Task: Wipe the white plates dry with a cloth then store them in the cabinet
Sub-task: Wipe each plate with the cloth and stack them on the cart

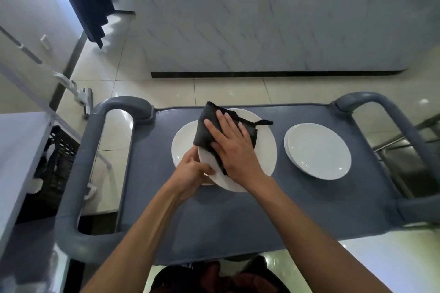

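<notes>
A white plate (266, 150) is held above the grey cart top (238, 216), tilted slightly. My left hand (192, 171) grips its near-left rim. My right hand (233, 147) lies flat, fingers spread, pressing a folded dark cloth (204, 126) onto the plate's face. Another white plate (182, 145) lies on the cart just beneath and to the left, partly hidden. A small stack of white plates (317, 151) sits to the right on the cart.
The cart has thick grey handles at the left (95, 131) and right (390, 107). A white cabinet surface (19, 150) stands to the left with a dark crate (57, 157) beside it. A marble-patterned counter front (262, 19) faces me across the tiled floor.
</notes>
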Demonstrator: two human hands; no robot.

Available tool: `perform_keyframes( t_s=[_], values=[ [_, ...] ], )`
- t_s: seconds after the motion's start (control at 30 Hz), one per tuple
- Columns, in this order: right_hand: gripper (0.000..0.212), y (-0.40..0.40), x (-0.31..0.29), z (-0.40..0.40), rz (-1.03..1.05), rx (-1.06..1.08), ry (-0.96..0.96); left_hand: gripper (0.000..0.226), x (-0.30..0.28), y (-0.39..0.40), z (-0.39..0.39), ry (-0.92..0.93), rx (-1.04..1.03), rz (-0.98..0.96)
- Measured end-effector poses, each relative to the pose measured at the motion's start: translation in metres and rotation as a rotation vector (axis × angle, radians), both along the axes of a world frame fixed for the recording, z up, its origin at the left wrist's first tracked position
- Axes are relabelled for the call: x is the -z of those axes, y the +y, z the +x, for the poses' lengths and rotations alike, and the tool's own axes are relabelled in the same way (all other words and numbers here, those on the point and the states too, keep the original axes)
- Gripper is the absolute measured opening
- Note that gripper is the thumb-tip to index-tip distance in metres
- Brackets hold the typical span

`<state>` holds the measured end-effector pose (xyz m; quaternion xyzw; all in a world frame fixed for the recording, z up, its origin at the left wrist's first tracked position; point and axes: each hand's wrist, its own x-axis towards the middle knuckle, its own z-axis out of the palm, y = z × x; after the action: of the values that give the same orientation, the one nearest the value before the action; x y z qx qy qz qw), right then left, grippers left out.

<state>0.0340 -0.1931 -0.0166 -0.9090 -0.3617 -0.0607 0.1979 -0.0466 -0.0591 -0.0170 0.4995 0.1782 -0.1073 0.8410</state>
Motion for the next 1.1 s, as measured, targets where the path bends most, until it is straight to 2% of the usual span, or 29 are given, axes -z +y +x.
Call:
perform_keyframes(
  t_s=[0.13, 0.4, 0.6, 1.1],
  values=[
    [0.056, 0.000, -0.014, 0.009, -0.024, 0.095, -0.010, 0.080, -0.004, -0.004, 0.006, -0.044, -0.024, -0.017],
    [0.053, -0.020, -0.026, 0.037, 0.017, 0.251, -0.002, 0.072, -0.019, -0.005, 0.019, -0.107, -0.040, -0.002],
    [0.052, -0.026, -0.037, 0.045, 0.036, 0.264, -0.027, 0.059, -0.032, -0.001, 0.030, -0.112, -0.120, -0.017],
    [0.058, -0.001, -0.023, -0.001, 0.046, 0.253, 0.075, 0.071, -0.036, 0.002, 0.042, -0.142, -0.174, 0.001]
  ],
)
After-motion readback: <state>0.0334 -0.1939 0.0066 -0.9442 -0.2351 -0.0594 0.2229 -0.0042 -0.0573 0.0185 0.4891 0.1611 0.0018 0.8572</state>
